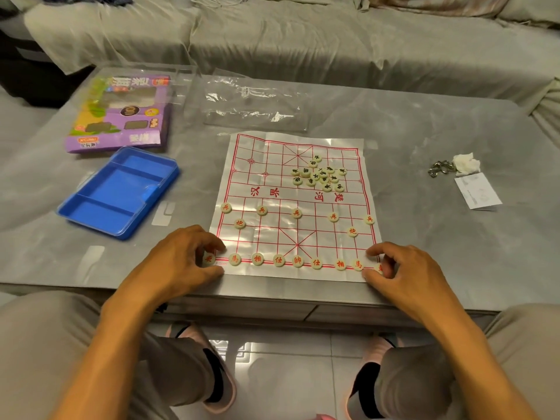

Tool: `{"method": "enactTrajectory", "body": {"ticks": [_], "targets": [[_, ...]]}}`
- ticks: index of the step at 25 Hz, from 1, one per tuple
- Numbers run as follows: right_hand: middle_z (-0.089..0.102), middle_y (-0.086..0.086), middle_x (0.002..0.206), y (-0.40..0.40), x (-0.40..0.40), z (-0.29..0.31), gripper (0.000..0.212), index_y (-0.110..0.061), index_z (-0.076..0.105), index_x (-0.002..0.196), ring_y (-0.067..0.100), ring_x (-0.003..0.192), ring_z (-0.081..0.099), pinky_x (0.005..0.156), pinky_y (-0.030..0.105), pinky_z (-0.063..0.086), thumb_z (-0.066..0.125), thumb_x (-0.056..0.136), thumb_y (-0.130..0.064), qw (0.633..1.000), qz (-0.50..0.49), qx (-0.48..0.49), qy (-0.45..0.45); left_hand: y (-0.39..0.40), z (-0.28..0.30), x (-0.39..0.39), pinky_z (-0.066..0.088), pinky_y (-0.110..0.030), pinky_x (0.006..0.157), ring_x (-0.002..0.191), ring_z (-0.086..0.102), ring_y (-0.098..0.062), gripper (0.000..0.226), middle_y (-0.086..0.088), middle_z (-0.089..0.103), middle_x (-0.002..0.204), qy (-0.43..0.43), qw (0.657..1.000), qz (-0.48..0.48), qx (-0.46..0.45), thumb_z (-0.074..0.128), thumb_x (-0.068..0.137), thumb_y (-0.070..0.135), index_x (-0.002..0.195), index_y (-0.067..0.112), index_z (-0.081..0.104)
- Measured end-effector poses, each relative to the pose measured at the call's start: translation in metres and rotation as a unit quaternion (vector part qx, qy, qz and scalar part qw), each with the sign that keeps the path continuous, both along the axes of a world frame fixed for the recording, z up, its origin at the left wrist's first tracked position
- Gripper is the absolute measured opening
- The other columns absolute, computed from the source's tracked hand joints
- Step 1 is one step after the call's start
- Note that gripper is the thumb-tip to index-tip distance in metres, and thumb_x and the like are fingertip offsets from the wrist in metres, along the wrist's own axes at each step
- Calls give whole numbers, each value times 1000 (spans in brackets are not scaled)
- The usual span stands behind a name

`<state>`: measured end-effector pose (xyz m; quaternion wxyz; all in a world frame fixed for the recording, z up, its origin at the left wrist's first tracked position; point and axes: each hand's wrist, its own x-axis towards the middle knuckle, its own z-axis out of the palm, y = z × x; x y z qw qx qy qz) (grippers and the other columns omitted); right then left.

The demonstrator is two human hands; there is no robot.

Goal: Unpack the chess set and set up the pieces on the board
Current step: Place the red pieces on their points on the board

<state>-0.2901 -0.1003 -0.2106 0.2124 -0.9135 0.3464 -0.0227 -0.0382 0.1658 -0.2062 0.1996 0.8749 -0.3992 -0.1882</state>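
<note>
Head view, left to right: a blue tray [118, 192] lies on the worktop [424, 237]; the left hand [178, 262] pinches a corner chariot piece [208, 258], the paper xiangqi board [295, 207] holds arranged red pieces [297, 261] and heaped black pieces [319, 174], and the right hand [403, 274] pinches the opposite chariot [379, 267].

Dim, greenish indoor light; soft overhead glare on glossy grey tabletop [424, 122]; wide-angle bending at edges; slight blur throughout.

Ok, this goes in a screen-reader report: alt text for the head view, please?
A person's left hand and right hand pinch the red corner pieces on a paper chess board; the red side is set up, while black pieces lie heaped on the far half.
</note>
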Motion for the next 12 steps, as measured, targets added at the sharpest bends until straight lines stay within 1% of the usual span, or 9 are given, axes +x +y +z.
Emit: {"method": "enactTrajectory", "body": {"ticks": [2,6,9,10,12], "targets": [[54,-16,77,4,4,0,33,-33,58,113,5,76,50,62,16,38,66,84,-46,1000,3,-6,-16,0,-1,-1,44,-14,70,86,54,-3,29,16,53,103,0,1000,7,-11,71,81,36,109,36,60],[53,-15,74,8,7,2,31,-32,59,112,3,77,49,61,14,35,66,84,-44,999,10,-6,-30,0,-4,1,47,-16,73,85,54,-4,24,12,58,103,-7,999,22,-29,69,84,30,106,36,61],[54,-14,72,11,7,2,30,-32,59,111,4,77,50,62,15,37,66,84,-44,999,9,2,-31,-3,-3,-1,47,-19,76,92,50,-4,29,15,52,110,-27,999,8,-36,68,82,40,110,37,61],[55,-15,73,12,8,2,30,-33,59,111,6,79,50,65,16,39,66,84,-45,999,9,5,-33,-4,-3,-3,45,-20,78,97,46,-4,30,16,49,111,-34,999,0,-42,68,81,44,110,39,61],[56,-18,82,15,13,2,32,-34,58,113,7,85,52,72,18,45,65,84,-46,999,14,8,-34,-9,-5,-6,44,-22,82,103,43,-3,29,17,47,114,-40,998,-18,-48,67,80,50,107,39,64]]}}
